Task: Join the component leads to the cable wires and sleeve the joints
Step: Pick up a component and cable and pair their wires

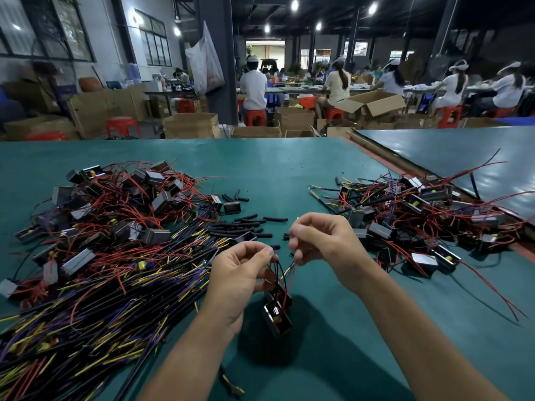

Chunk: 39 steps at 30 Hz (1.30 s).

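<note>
Component [277, 316] is hanging at lower centre by its red and black leads [285, 282], left hand [243, 270] and right hand [324, 241] each pinching them between curled fingertips.

Obscured areas
Left hand [246, 264] and right hand [324, 241] cover the ends of the wires [290, 280] they pinch; cable pile [86, 328] is cropped left and below; background workers [253, 88] blurred.
</note>
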Tool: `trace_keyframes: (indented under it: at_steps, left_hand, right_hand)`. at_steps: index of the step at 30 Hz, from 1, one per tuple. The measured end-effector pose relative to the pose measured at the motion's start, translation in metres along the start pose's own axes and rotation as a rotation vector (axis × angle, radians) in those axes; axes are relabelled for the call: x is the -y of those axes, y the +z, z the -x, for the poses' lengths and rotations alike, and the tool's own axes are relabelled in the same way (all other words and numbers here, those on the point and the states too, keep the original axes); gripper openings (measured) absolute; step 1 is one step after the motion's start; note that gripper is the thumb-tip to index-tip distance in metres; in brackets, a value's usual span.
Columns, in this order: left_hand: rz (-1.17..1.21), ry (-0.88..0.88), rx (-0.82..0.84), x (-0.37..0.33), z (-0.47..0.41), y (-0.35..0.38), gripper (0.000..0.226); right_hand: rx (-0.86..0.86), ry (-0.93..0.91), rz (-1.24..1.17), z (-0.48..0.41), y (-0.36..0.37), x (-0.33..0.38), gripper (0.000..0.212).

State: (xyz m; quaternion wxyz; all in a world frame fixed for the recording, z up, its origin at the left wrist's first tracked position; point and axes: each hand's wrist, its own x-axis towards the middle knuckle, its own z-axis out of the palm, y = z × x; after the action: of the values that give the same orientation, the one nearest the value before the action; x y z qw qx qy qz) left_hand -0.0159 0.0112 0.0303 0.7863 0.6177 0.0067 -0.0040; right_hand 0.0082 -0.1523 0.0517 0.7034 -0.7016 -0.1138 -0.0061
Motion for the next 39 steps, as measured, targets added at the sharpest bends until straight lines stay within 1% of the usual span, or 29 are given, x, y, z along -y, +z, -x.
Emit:
trace_keyframes:
  at_steps: [1, 2, 4, 5, 8, 10, 12, 15, 17, 19, 22, 24, 27, 29, 31, 34, 37, 39]
  left_hand:
    - [0.007, -0.002, -0.005, 0.000, -0.001, 0.000, 0.011]
    - [0.019, -0.008, -0.007, 0.000, -0.001, -0.001, 0.011]
    - [0.049, -0.018, 0.002, 0.000, -0.003, -0.002, 0.011]
    - [0.059, -0.016, 0.009, 0.000, -0.004, -0.002, 0.011]
    - [0.065, -0.001, 0.030, 0.004, -0.004, -0.001, 0.015]
    - [0.053, 0.010, 0.030, 0.007, -0.004, -0.001, 0.017]
    - [0.041, 0.019, 0.018, 0.008, -0.005, -0.002, 0.019]
    - [0.068, 0.025, 0.007, 0.006, -0.006, -0.005, 0.022]
    - [0.071, 0.041, -0.006, 0.005, -0.006, -0.004, 0.021]
    - [0.035, 0.071, -0.020, 0.005, -0.005, -0.004, 0.018]
    - [-0.006, 0.109, -0.036, 0.006, -0.007, -0.005, 0.015]
    - [-0.019, 0.122, -0.030, 0.005, -0.006, -0.005, 0.013]
    - [-0.049, 0.165, -0.034, 0.005, -0.006, -0.004, 0.014]
    - [-0.092, 0.212, -0.043, 0.005, -0.006, -0.003, 0.014]
    - [-0.123, 0.244, -0.056, 0.004, -0.007, -0.002, 0.016]
    - [-0.120, 0.240, -0.046, 0.003, -0.005, -0.002, 0.012]
    - [-0.122, 0.213, -0.037, 0.002, -0.005, -0.004, 0.007]
    - [-0.129, 0.207, -0.028, 0.001, -0.005, -0.004, 0.007]
  right_hand:
    - [-0.060, 0.009, -0.019, -0.007, 0.002, -0.001, 0.019]
    - [-0.124, 0.022, 0.011, -0.017, 0.005, -0.005, 0.020]
    - [-0.226, 0.031, 0.211, -0.047, 0.012, -0.013, 0.026]
    - [-0.235, 0.025, 0.364, -0.063, 0.015, -0.017, 0.028]
    - [-0.095, 0.031, 0.902, -0.105, 0.024, -0.030, 0.029]
    - [0.027, 0.045, 1.125, -0.123, 0.026, -0.040, 0.035]
    - [0.126, 0.052, 1.245, -0.134, 0.028, -0.047, 0.035]
    - [0.216, 0.011, 1.373, -0.144, 0.031, -0.050, 0.028]
    - [0.253, -0.049, 1.451, -0.144, 0.034, -0.048, 0.024]
    - [0.253, -0.091, 1.492, -0.140, 0.034, -0.045, 0.021]
    - [0.159, -0.040, 1.452, -0.127, 0.026, -0.039, 0.019]
    - [0.070, 0.038, 1.344, -0.114, 0.013, -0.033, 0.017]
    - [-0.040, 0.090, 1.007, -0.086, -0.003, -0.034, 0.024]
    - [-0.088, 0.081, 0.742, -0.063, -0.003, -0.037, 0.021]
    - [-0.129, 0.070, 0.575, -0.046, 0.001, -0.037, 0.015]
    - [-0.151, 0.054, 0.423, -0.033, 0.002, -0.027, 0.017]
    - [-0.117, 0.064, 0.290, -0.025, -0.002, -0.017, 0.008]
    - [-0.114, 0.074, 0.230, -0.023, -0.005, -0.013, 0.009]
